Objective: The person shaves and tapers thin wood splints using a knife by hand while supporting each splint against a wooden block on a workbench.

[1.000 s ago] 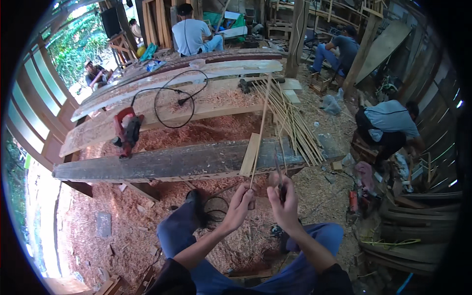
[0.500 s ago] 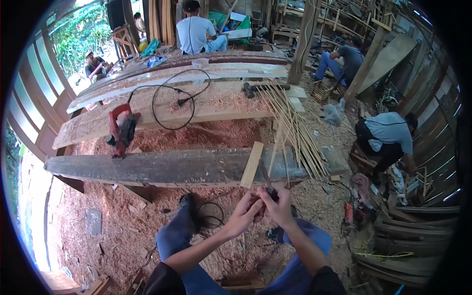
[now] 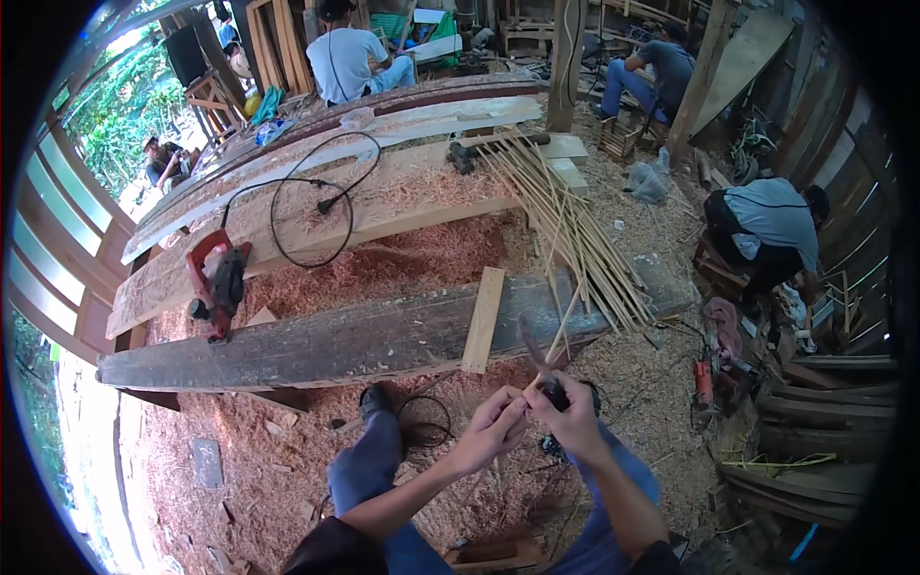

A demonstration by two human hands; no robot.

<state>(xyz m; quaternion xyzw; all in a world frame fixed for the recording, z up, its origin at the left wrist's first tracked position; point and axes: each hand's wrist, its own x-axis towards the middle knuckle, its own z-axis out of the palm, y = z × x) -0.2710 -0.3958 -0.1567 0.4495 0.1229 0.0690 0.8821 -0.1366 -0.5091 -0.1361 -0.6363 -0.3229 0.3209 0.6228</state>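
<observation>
Knife (image 3: 537,355), dark-handled: gripped in the closed right hand (image 3: 567,417), its blade pointing away from the person. Thin strip (image 3: 563,331), pale: slanted up and away from between the hands, its near part crossed by the blade. Left hand (image 3: 494,428): fingers curled, tips drawn together just beside the right; whether they pinched the strip's near end could not be told, the fingers themselves hiding it.

Dark plank (image 3: 287,343), long and worn: lay crosswise just beyond the hands, between them and most of the other stock. Short pale board (image 3: 484,321): rested across that plank, left of the knife. Pile of strips (image 3: 580,235), loosely fanned: lay over the plank's right part, obstructing that end. Hammer (image 3: 463,159): at the pile's far end.

Wide pale plank (image 3: 177,273), strewn with shavings: beyond the dark one. Power planer (image 3: 218,283), red and black: set at the left, bridging toward the dark plank. Black cable (image 3: 347,230): looped over the wide plank.

Wooden post (image 3: 565,72): upright behind the pile. Clear plastic bag (image 3: 646,180): on the littered floor at right. Co-worker (image 3: 767,216), bent over: farther right. Stacked boards (image 3: 815,422): lower right.
</observation>
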